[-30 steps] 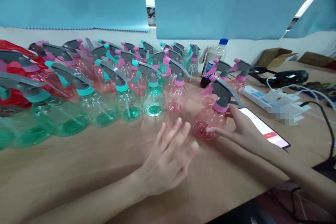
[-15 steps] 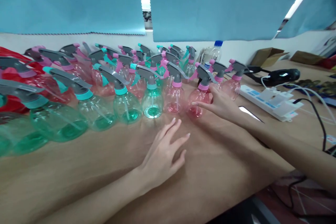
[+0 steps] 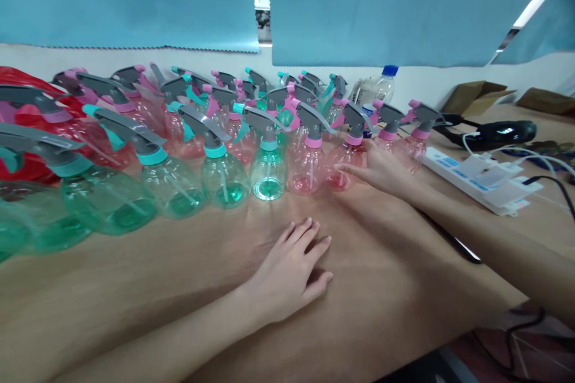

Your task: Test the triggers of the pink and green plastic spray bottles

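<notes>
Right hand (image 3: 389,167) on a pink spray bottle (image 3: 348,154), centre-right of the frame. Thumb lies across the bottle's front, the other fingers go round the far side, mostly hidden; reads as a grip. Bottle upright, base on the counter (image 3: 171,287), pink collar, grey-and-pink spray head, some darker pink showing low down.

Left hand (image 3: 291,272) lower centre, palm down, holding nothing, fingers loosely spread; on the counter or just above, can't tell which.

Just left of the gripped bottle: another pink bottle (image 3: 308,170), upright. Left of that, a green bottle (image 3: 268,175) with teal collar, then more green ones along the front row to the left edge. Behind, mixed pink and teal spray heads, crowded, many bodies hidden. Two pink-collared bottles (image 3: 417,146) stand behind and right of the right hand.

Right side: white power strip (image 3: 469,178) with plugs and cables, black glossy object (image 3: 507,133) above it, open cardboard box (image 3: 477,99) farther up. Phone (image 3: 453,240) partly under the right forearm in view. Clear bottle with blue cap (image 3: 384,88) at upper right of centre. Red plastic (image 3: 20,79) far left. Blue curtains (image 3: 135,0) across the top.
</notes>
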Available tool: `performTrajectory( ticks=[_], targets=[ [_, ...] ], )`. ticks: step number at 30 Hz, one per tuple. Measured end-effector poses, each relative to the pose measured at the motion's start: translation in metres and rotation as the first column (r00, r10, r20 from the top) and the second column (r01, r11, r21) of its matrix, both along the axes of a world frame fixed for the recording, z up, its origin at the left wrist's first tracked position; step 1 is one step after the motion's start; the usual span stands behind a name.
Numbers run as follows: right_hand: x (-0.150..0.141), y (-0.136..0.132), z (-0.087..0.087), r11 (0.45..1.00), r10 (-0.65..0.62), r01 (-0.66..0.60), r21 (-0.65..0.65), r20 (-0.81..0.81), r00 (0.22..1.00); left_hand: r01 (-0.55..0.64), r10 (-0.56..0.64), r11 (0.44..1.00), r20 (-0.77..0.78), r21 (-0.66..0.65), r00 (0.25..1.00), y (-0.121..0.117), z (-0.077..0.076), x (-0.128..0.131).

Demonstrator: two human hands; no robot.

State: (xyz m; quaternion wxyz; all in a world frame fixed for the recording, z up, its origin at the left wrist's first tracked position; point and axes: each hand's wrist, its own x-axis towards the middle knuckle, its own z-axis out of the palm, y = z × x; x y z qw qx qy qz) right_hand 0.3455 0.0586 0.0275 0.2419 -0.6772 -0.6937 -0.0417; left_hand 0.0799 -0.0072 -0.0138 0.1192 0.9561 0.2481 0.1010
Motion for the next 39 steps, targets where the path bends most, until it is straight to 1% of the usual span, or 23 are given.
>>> performTrajectory(
  ticks=[4,7,12,16,19,23,26,27,29,31,33,36,39],
  targets=[
    [0.000,0.003,0.001,0.999,-0.013,0.013,-0.035,0.002,1.000,0.001,-0.001,1.000,-0.011,-0.005,1.000,0.000,0.000,0.000],
    [-0.001,0.001,-0.002,1.000,-0.027,0.027,-0.015,-0.022,0.999,0.006,-0.006,1.000,-0.016,0.004,1.000,0.000,0.001,-0.001],
    [-0.003,0.002,-0.009,0.997,0.063,-0.058,0.053,-0.117,0.991,0.013,-0.013,0.999,-0.013,0.032,1.000,0.001,0.001,-0.001],
    [-0.002,0.008,-0.010,0.996,0.089,-0.084,0.043,-0.145,0.985,0.021,-0.019,0.998,-0.030,0.051,0.999,0.002,0.001,-0.001],
    [-0.001,0.006,-0.005,0.995,0.099,-0.095,0.036,-0.155,0.983,0.013,-0.010,0.998,-0.048,0.058,0.999,0.001,0.001,-0.001],
    [0.008,-0.013,0.011,0.997,0.038,-0.025,0.074,-0.184,0.982,0.000,0.004,0.998,-0.051,0.068,0.999,0.001,0.001,-0.001],
    [0.022,-0.035,0.023,0.995,0.044,-0.019,0.101,-0.254,0.966,0.006,-0.001,0.996,-0.052,0.088,0.999,0.002,0.001,-0.001],
    [0.028,-0.042,0.026,0.996,0.033,-0.009,0.089,-0.278,0.960,0.008,-0.003,0.995,-0.054,0.096,0.999,0.003,0.002,-0.001],
    [0.042,-0.052,0.028,0.994,-0.015,0.051,0.099,-0.335,0.942,0.007,-0.001,0.993,-0.053,0.114,0.999,0.004,0.002,-0.001],
    [0.057,-0.057,0.025,0.984,-0.075,0.129,0.121,-0.376,0.924,-0.003,0.008,0.992,-0.037,0.129,0.999,0.005,0.002,0.000],
    [0.070,-0.055,0.018,0.968,-0.125,0.198,0.157,-0.381,0.916,-0.022,0.024,0.990,-0.007,0.137,1.000,0.006,0.002,0.003],
    [0.082,-0.045,0.005,0.960,-0.124,0.208,0.185,-0.383,0.915,-0.042,0.036,0.991,0.047,0.127,0.998,0.008,0.000,0.013],
    [0.081,-0.032,-0.002,0.962,-0.097,0.180,0.208,-0.357,0.929,-0.028,0.017,0.994,0.100,0.109,0.995,0.012,-0.002,0.029]
  ],
)
